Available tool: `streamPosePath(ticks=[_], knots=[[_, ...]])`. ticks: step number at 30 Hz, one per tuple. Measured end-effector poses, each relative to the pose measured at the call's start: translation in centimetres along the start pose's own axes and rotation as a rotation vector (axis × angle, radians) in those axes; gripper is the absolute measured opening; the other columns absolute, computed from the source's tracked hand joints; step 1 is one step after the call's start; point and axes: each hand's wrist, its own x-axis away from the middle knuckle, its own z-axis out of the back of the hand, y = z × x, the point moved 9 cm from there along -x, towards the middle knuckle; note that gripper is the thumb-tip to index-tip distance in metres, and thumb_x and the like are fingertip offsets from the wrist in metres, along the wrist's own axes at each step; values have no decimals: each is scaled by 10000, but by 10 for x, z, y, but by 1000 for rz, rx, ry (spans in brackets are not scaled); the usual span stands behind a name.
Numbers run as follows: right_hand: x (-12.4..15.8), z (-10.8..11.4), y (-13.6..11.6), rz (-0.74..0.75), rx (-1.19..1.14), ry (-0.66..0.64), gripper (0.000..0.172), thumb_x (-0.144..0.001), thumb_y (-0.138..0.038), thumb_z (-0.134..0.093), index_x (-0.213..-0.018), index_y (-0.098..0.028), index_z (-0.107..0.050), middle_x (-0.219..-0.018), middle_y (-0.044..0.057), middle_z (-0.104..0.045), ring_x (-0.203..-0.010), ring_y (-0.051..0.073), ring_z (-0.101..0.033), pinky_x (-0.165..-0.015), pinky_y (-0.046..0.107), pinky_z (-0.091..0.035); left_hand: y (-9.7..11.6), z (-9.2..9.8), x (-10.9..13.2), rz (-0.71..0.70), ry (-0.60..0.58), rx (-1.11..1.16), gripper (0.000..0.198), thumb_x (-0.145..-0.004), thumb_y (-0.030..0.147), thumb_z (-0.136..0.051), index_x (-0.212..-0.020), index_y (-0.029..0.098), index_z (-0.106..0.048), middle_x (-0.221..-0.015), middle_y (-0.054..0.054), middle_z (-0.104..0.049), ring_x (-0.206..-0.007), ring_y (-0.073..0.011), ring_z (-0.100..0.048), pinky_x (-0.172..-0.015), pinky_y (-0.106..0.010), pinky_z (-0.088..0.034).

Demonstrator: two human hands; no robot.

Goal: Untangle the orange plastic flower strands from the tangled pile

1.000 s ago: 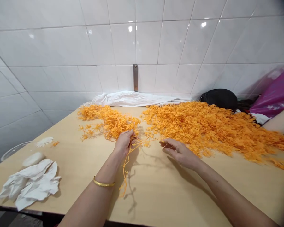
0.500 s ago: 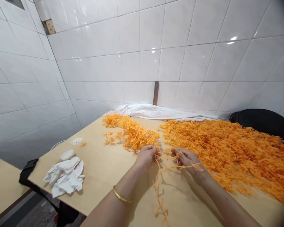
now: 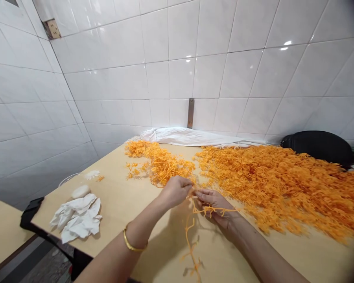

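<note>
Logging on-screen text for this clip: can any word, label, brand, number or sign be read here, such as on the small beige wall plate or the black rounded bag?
No readable text anywhere.
The small beige wall plate on the white tiled wall is too small and blurred to show any marking.
The black rounded bag and the narrow metal strip show none.

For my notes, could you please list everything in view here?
large strand heap: one, orange, right side
small strand heap: one, orange, back left
loose strand: one, orange, between hands
crumpled tissue: one, white, front left
lump: one, white, beside tissue
cloth: one, white, along wall
bag: one, black, back right
bracket: one, grey, on wall
table: one, pale tan, beneath these
bangle: one, gold, left wrist
left hand: one, centre, at strand
right hand: one, centre, at strand
</note>
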Motion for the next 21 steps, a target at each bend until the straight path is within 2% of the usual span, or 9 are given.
streamPosePath(ticks=[3,6,8,9,10,13,17,21], knots=[[0,3,0,13,46,26,202,-682,-316,-597,-750,-129,-566,-456,-66,-393,-299,-1,-268,-286,137,-175,29,39,1,-68,133,-299,178,-684,288,-529,-680,159,-652,-563,-19,-571,-570,-148,-508,-565,-248,-380],[2,5,1,8,103,41,188,-707,-328,-547,-722,-141,-531,-465,-68,-374,-304,3,-247,-299,146,-152,51,69,-6,-196,289,-784,353,-758,367,-436,-991,177,-619,-874,-74,-630,-879,-222,-515,-789,-339,-370],[4,5,-1,20,168,42,194,-716,-344,-523,-707,-151,-519,-464,-72,-352,-323,14,-244,-317,156,-152,39,74,-20,-199,243,-1041,437,-769,452,-393,-1094,215,-563,-1114,-97,-553,-1107,-293,-377,-882,-422,-297],[6,5,-2,34,214,40,200,-720,-354,-514,-694,-155,-515,-458,-75,-335,-334,21,-244,-328,162,-157,24,79,-30,-132,204,-1117,445,-784,479,-345,-1093,239,-559,-1177,-92,-514,-1149,-315,-330,-886,-460,-277],[9,5,-4,49,273,37,207,-721,-361,-506,-676,-159,-509,-447,-79,-312,-345,29,-244,-341,169,-164,8,82,-39,-62,154,-1176,448,-806,477,-290,-1097,256,-550,-1217,-86,-483,-1162,-317,-317,-877,-482,-272],[20,5,-10,101,515,34,220,-721,-358,-485,-617,-164,-495,-419,-83,-259,-374,51,-244,-377,189,-186,-22,88,-61,-27,105,-1244,403,-843,400,-248,-1104,271,-526,-1191,-67,-507,-1161,-264,-334,-902,-463,-246],[50,12,-15,154,789,57,251,-746,-354,-434,-589,-168,-496,-448,-55,-311,-419,77,-282,-411,212,-213,-33,92,-77,-58,108,-1244,333,-836,333,-312,-1089,273,-521,-1131,-59,-544,-1153,-238,-346,-929,-438,-207],[89,28,-8,115,849,93,289,-763,-398,-411,-595,-178,-492,-471,-38,-347,-443,93,-311,-433,225,-233,-33,99,-82,-101,132,-1231,291,-821,301,-363,-1051,263,-538,-1076,-69,-563,-1119,-233,-380,-921,-424,-210]])
